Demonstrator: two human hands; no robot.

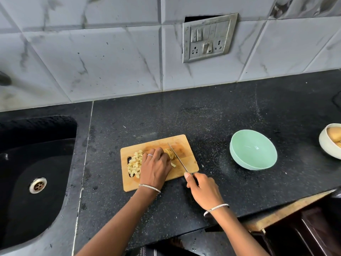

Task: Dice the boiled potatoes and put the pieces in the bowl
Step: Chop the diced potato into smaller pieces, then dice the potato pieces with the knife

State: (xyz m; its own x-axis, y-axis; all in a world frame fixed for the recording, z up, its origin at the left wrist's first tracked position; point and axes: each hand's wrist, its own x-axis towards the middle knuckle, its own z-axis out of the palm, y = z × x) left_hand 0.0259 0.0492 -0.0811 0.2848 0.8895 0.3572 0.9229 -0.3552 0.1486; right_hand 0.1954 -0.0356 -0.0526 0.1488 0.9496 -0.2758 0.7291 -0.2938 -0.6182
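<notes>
One pale boiled potato (168, 153) pinned on rectangular wooden board (186, 163) by curled left hand (156, 163); right hand (201, 189) grips steel knife (177, 157). Even slices advised; left grip detail unclear.

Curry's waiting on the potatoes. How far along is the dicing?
Done: diced pieces lie on the cutting board. In hand: the left hand steadies a potato while the right hand slices it with the knife. Left: the green bowl is empty, and whole potatoes wait in the white bowl.
</notes>
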